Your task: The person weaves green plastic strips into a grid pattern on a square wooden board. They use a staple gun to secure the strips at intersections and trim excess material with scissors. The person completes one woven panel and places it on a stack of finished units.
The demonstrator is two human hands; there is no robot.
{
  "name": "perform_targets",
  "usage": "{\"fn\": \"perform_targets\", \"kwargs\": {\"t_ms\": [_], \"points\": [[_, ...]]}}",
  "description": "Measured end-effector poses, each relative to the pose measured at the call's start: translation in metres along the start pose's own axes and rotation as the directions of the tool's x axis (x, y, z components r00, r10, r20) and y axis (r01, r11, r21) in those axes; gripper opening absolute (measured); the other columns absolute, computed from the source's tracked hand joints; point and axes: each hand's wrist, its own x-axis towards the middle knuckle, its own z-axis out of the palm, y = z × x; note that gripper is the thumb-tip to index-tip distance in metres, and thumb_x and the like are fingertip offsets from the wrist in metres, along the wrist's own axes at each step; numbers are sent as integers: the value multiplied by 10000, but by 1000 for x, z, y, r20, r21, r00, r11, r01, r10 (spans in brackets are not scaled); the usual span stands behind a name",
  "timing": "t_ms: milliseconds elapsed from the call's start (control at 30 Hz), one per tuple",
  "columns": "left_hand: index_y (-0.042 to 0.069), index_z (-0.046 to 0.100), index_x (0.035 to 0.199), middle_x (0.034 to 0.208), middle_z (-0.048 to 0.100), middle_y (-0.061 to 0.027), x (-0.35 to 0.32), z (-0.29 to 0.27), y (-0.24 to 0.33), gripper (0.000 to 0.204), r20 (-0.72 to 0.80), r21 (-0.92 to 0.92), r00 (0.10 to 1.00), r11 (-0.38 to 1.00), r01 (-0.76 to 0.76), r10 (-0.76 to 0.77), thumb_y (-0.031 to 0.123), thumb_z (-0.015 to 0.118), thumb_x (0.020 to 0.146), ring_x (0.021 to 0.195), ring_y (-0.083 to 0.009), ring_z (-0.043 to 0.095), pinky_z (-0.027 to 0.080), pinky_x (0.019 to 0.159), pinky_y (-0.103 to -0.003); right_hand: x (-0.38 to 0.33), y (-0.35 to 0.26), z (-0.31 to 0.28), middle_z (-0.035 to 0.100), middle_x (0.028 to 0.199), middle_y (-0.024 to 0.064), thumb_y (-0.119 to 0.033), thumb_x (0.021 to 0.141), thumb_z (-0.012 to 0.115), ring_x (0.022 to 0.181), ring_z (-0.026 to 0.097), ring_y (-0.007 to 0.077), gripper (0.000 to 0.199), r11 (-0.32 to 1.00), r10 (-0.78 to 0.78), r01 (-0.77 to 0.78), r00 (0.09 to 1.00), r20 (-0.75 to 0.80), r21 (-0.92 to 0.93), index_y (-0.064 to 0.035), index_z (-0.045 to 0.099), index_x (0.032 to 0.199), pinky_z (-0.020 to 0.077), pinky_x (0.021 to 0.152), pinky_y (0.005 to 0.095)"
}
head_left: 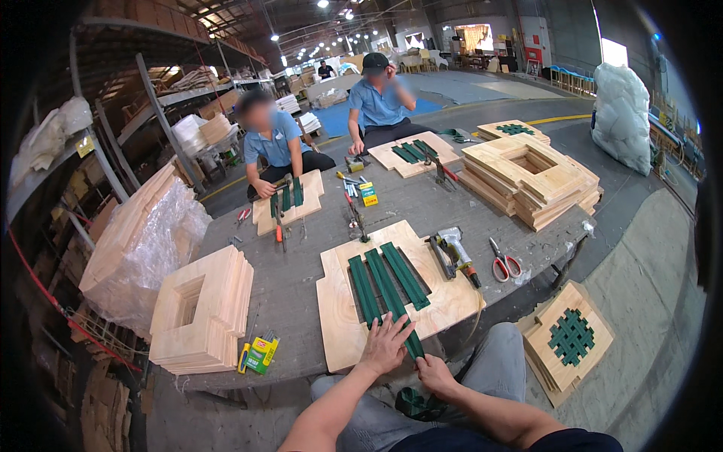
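In front of me lies a pale plywood panel [339, 301] with a square opening. Several dark green webbing strips [403, 275] run lengthwise across that opening, side by side. My left hand [387, 343] rests with fingers spread on the near end of the middle strip and the wood beside it. Below the panel's near edge, my right hand [437, 377] is closed on the loose tail of this webbing strip [413, 345]. More green webbing [418, 405] hangs coiled by my legs. A pneumatic staple gun [456, 252] lies on the panel's far right corner.
Red-handled scissors [504, 265] lie right of the panel. Cut-out panels are stacked at left [199, 309] and far right [527, 177]. A small staple box [260, 354] sits front left. Two co-workers handle similar panels across the table [301, 248]. Woven panels [571, 339] lie low at right.
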Motion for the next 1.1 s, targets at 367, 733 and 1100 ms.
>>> {"fn": "perform_targets", "kwargs": {"t_ms": [367,733,1100], "points": [[209,505,1486,1534,491,-79,-2,8,-3,660,-24,57,997,995,-78,79,174,681,851,1402,-361,461,292,1165,-634,-19,-5,-13,578,700,90,-313,1025,494,671,566,202,364,977,131,-145,987,92,157,-4,627,884,454,636,385],[209,539,1459,1502,527,-75,-1,10,-8,595,4,126,994,986,-113,113,232,672,880,1374,-346,496,311,1164,-603,-30,-4,-20,532,695,13,-300,1055,486,628,486,124,335,975,125,-146,984,129,165,-36,603,885,404,574,326],[203,569,1437,1506,520,-97,-1,20,-15,531,7,87,993,989,-118,118,205,614,908,1387,-368,478,297,1170,-589,-11,15,-25,669,976,307,-331,1056,458,971,636,500,393,932,77,0,977,197,-363,22,628,1028,495,848,567]]}}
